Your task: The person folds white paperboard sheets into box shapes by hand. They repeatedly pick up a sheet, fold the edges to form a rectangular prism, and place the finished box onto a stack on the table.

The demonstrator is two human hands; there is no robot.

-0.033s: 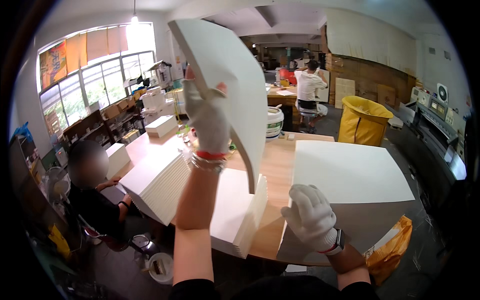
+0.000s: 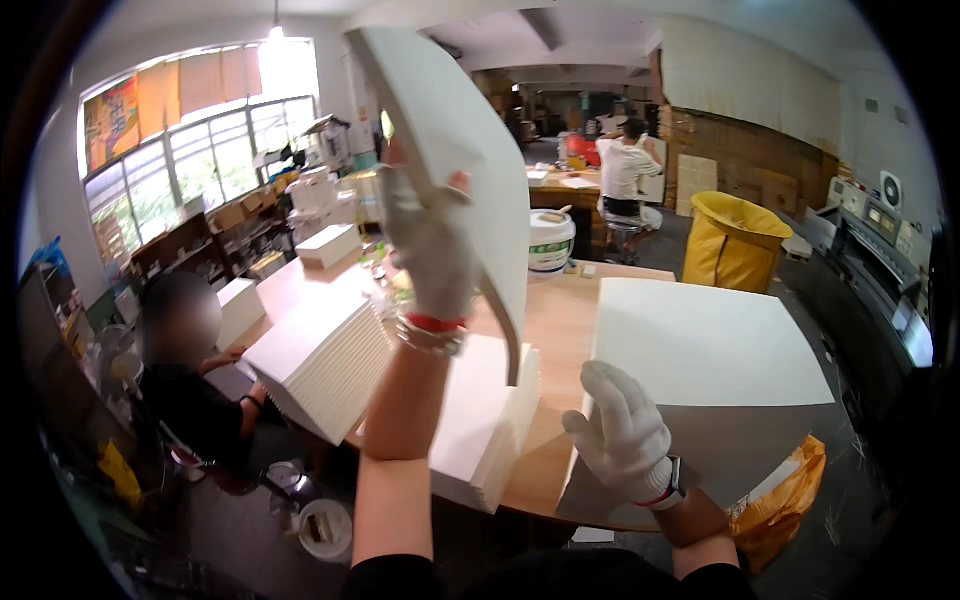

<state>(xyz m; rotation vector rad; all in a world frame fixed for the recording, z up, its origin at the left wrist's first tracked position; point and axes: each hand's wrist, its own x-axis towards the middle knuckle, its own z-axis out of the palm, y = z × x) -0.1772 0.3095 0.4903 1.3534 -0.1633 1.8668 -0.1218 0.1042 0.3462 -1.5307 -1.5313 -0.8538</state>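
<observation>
My left hand (image 2: 435, 240), in a white glove, is raised and closed around the edge of a thick, bowed white board (image 2: 480, 130). The board stands nearly upright, its lower end just above a white stack (image 2: 470, 410) on the table. Motion blurs the left fingers a little. My right hand (image 2: 622, 435), gloved too, holds nothing. Its fingers are loosely bent, with the thumb apart, at the left near corner of a large white-topped stack (image 2: 715, 340). Whether it touches that stack I cannot tell.
Another layered white stack (image 2: 315, 365) lies at the left, near a seated person (image 2: 195, 390). On the wooden table (image 2: 560, 330) a white bucket (image 2: 552, 240) shows behind the board. Beyond are a yellow bin (image 2: 735, 240) and a second seated person (image 2: 630, 175).
My left hand and the board have shifted slightly right in the picture. My right hand looks a little more open; the whole view has moved slightly.
</observation>
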